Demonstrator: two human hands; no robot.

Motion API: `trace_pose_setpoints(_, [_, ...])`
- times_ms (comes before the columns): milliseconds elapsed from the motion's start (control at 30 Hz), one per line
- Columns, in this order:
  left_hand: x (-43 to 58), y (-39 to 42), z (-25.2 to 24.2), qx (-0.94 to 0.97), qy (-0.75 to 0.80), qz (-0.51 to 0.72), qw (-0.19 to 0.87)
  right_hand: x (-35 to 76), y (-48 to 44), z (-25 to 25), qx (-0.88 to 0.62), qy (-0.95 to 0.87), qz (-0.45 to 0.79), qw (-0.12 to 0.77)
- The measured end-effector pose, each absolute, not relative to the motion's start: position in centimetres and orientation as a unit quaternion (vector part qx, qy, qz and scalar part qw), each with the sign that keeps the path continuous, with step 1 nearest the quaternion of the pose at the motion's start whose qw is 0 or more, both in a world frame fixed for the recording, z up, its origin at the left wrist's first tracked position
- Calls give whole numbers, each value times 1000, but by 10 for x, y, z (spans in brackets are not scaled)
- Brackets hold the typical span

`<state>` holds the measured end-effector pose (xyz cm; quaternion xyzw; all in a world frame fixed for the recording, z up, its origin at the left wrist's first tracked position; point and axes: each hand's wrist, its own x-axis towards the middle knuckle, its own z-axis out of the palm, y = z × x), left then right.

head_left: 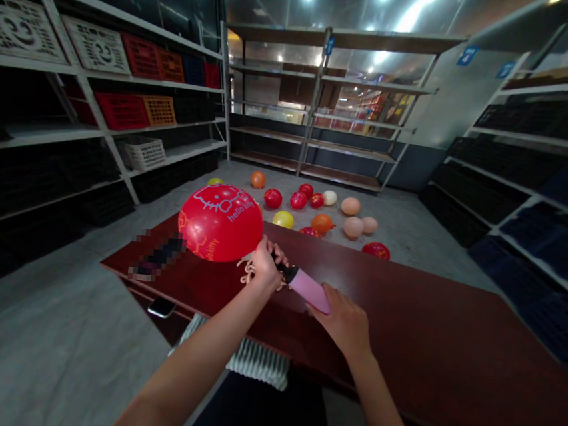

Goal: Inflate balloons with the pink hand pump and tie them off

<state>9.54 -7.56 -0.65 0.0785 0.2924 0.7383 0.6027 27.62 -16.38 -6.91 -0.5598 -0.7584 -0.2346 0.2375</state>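
Note:
A red inflated balloon (220,223) with hello kitty print is above the left part of the dark red table (433,334). My left hand (265,265) is closed around the balloon's neck, where the black end of a pink balloon pump (310,292) meets it. The exact join is hidden by my fingers. My right hand (346,323) is wrapped round the pump's pink barrel, which slants down to the right. Beside and under my left hand lie beige curled strands (245,271), perhaps limp balloons.
Several balloons, such as a yellow balloon (283,219) and an orange balloon (322,223), lie on the floor beyond the table. A phone (161,307) sits below the left tabletop edge. Shelves with crates (127,112) stand left; a metal rack (319,109) stands behind.

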Motion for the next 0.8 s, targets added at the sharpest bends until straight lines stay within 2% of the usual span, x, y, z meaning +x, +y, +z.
trace_pose_setpoints(333, [36,-104,9,63,269,762,586,310,-192,-75,-525,-782,-269,200])
trace_pose_setpoints(567, [3,-120,26,102,209,744,627,317,-222,-53,-516,-783,-289,191])
trace_pose_setpoints(667, [5,-120,35,125,208,756,608,307,-229,-52,-552,-775,-222,215])
trace_pose_setpoints(800, [14,-112,43,150,260,751,588,286,-230,-54,-595,-771,-75,215])
